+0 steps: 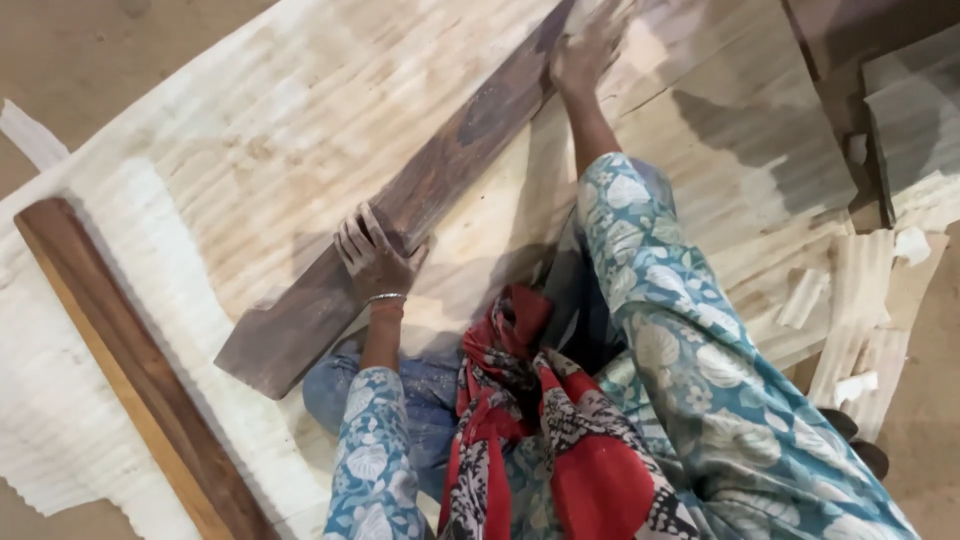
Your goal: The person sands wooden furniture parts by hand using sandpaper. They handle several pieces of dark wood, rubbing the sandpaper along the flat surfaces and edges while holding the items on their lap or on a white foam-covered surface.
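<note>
Both hands, left hand (375,258) and right hand (583,52), press the dark plank (440,170).

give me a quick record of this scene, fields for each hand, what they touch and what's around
left hand: pressed flat on the near part of the dark wooden plank, bangle at the wrist
right hand: stretched to the plank's far part, blurred
plank: lies diagonally on pale veneer sheets
nearby: reddish-brown wooden strip at left, veneer scraps at right
clothing: floral sleeves, red patterned scarf
</note>
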